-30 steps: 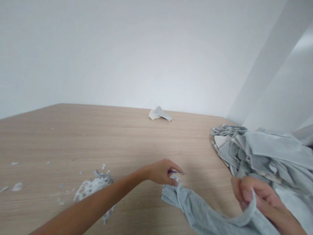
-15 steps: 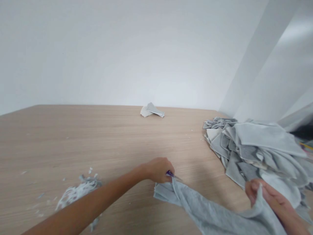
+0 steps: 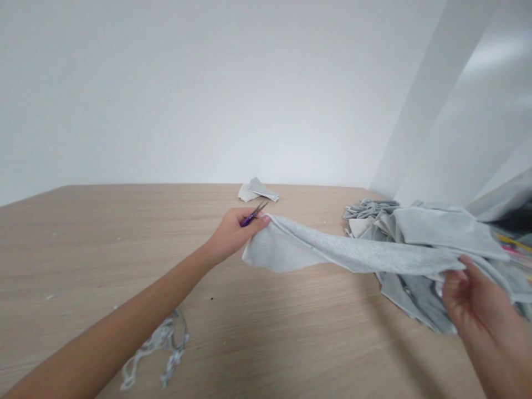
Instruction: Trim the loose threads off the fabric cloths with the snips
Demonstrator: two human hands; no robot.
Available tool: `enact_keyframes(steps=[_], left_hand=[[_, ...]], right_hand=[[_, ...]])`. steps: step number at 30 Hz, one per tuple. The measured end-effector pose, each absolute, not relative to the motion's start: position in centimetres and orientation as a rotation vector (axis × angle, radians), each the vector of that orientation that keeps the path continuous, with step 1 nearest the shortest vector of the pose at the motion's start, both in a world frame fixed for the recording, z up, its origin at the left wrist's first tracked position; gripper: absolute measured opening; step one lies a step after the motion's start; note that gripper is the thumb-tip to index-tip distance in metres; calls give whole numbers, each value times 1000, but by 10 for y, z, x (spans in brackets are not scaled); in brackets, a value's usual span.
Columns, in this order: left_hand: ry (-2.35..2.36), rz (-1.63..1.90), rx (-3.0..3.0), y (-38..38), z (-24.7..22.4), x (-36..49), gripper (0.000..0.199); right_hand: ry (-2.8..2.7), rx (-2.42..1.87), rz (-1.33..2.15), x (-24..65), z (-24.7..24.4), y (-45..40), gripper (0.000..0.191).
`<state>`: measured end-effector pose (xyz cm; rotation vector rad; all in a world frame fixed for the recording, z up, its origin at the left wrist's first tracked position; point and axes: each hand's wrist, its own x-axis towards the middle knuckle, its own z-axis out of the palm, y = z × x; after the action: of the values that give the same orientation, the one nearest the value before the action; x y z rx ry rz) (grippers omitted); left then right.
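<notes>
A piece of light grey fabric (image 3: 353, 252) is stretched sideways above the table, its lower left part hanging in a fold. My left hand (image 3: 233, 235) is closed, pinching the fabric's left end. Tucked in the same hand is a pair of purple-handled thread snips (image 3: 251, 216), pointed blades up and to the right. My right hand (image 3: 477, 302) is closed on the fabric's right end, in front of a heap of grey fabric pieces (image 3: 449, 227).
Two small folded fabric pieces (image 3: 260, 189) lie at the table's back edge. White and grey thread scraps (image 3: 160, 343) lie near my left forearm. A smaller bundle of grey pieces (image 3: 369, 208) sits behind the heap. A white wall (image 3: 208, 94) rises behind the wooden table (image 3: 124, 221).
Both hands have risen, lifting the fabric off the table and drawing it out nearly level. The snips now point up, and my right hand has moved slightly right and up.
</notes>
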<state>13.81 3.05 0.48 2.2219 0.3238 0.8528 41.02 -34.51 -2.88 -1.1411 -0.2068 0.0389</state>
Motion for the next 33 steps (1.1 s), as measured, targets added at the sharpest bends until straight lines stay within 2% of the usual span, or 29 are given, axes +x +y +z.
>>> enact_keyframes(steps=[3, 9, 16, 22, 25, 29, 33], left_hand=[[348, 927, 2298, 31, 31, 129, 41], [391, 1045, 2455, 47, 60, 122, 31], [498, 1163, 2517, 75, 61, 126, 34], [591, 1252, 2511, 97, 72, 127, 43], [546, 1126, 2594, 96, 57, 114, 41], [403, 739, 2771, 82, 15, 92, 29], [367, 424, 2886, 70, -28, 87, 18]], right_hand=[[-73, -865, 158, 407, -4, -318, 26], [-88, -821, 263, 418, 14, -265, 27], [-63, -796, 356, 437, 18, -208, 30], [-179, -803, 380, 445, 39, -175, 17], [-182, -855, 405, 443, 19, -179, 17], [-65, -993, 459, 435, -44, -195, 13], [54, -1126, 524, 430, -100, -197, 30]])
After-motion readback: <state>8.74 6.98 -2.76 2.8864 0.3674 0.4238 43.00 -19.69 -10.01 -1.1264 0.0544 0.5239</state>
